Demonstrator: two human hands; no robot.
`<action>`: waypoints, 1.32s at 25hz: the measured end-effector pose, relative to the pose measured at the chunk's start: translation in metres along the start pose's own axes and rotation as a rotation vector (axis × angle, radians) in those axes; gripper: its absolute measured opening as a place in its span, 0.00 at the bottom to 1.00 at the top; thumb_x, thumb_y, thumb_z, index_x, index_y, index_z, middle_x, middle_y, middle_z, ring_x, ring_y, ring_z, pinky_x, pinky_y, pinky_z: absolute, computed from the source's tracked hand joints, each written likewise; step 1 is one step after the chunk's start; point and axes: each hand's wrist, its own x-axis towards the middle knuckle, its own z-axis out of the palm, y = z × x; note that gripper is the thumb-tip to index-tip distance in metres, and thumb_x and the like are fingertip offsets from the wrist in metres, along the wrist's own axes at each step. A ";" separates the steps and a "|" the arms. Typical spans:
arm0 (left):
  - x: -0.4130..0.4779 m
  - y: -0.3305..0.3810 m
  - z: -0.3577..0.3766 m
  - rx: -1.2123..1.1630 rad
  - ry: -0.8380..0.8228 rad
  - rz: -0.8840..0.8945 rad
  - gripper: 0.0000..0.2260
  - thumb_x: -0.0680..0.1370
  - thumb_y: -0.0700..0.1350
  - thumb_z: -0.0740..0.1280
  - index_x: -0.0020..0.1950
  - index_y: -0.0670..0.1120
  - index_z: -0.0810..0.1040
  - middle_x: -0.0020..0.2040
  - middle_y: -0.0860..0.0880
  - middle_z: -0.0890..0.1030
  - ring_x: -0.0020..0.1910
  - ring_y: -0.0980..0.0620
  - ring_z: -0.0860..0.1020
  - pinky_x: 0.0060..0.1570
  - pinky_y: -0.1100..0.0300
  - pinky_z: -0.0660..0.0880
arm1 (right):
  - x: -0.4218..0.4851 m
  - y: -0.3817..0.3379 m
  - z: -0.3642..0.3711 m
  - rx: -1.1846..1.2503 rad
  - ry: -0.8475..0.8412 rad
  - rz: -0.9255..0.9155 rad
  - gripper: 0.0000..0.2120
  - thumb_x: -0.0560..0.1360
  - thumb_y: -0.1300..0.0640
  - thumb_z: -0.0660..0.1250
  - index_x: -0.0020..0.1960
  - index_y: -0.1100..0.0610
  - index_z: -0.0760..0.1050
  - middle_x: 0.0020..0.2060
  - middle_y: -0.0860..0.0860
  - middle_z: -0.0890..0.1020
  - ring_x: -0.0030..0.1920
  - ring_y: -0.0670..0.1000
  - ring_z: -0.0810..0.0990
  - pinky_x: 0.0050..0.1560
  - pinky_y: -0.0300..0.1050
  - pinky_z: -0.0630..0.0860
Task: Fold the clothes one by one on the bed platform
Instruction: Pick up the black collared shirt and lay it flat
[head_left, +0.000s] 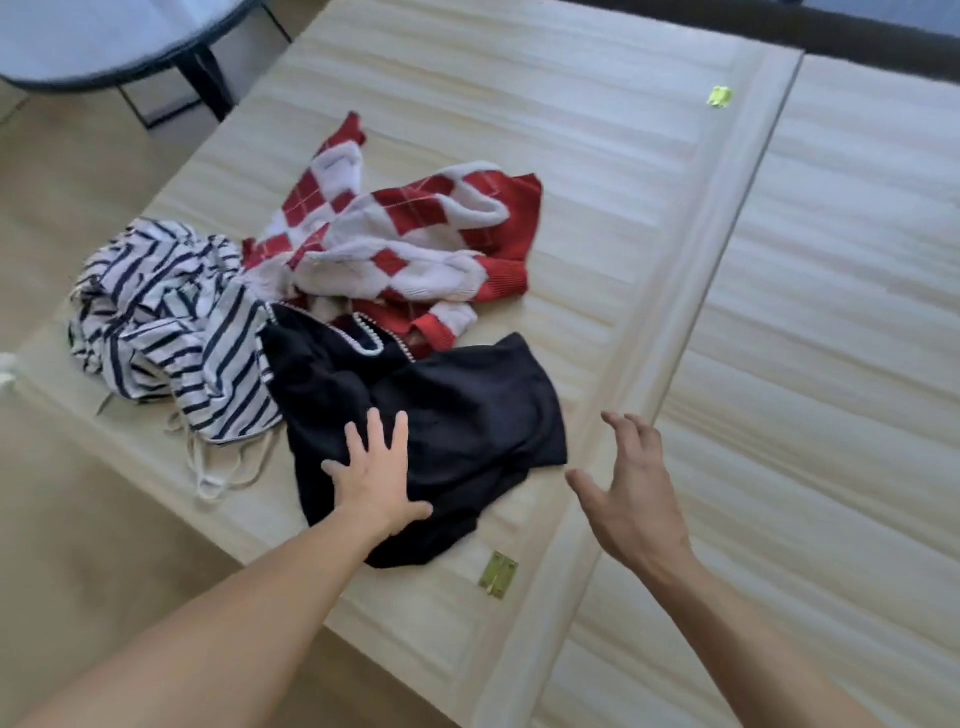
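Clothes (322, 291) are lying unfolded in a loose heap on the bed platform (545, 93), toward its left edge. There are three pieces. Striped garment (166, 317), white with dark stripes, is sitting at the left, thin straps trailing toward the near edge. Red-and-white argyle sweater (415, 228) is lying crumpled at the far side. Black garment (467, 415) is lying nearest, with pale trim at its top, overlapping the sweater's lower edge and touching the striped piece. Left hand (376, 480) is pressing flat on the black garment's near-left part, fingers straight and spread, grasping nothing. Right hand (634, 499) is hovering just right of the black garment, over the raised wooden strip (727, 249), fingers loosely curved, released, touching nothing. Brass hinge (497, 574) is sitting on the platform just in front of the black garment. Small green tag (720, 96) is lying at the far right. Round table (104, 47) is standing beyond the platform's far-left corner.
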 end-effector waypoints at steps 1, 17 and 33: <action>0.005 -0.015 0.012 0.016 -0.041 0.019 0.50 0.73 0.62 0.72 0.82 0.52 0.42 0.83 0.44 0.41 0.81 0.36 0.48 0.70 0.33 0.62 | 0.003 -0.007 0.014 0.001 -0.024 -0.014 0.34 0.75 0.53 0.70 0.78 0.54 0.61 0.75 0.54 0.63 0.75 0.54 0.65 0.73 0.48 0.64; -0.152 0.047 -0.030 -0.873 0.049 0.950 0.11 0.73 0.38 0.65 0.53 0.46 0.82 0.50 0.52 0.83 0.53 0.53 0.78 0.57 0.55 0.74 | -0.034 -0.002 -0.003 1.046 -0.369 0.709 0.21 0.73 0.61 0.68 0.64 0.69 0.76 0.51 0.67 0.84 0.44 0.62 0.85 0.46 0.53 0.82; -0.148 0.210 -0.074 -1.921 -0.432 0.176 0.21 0.68 0.24 0.55 0.58 0.31 0.77 0.52 0.34 0.82 0.48 0.38 0.82 0.50 0.48 0.82 | -0.163 0.160 -0.107 0.717 0.063 0.726 0.27 0.73 0.69 0.67 0.71 0.58 0.71 0.51 0.56 0.81 0.51 0.54 0.78 0.52 0.48 0.70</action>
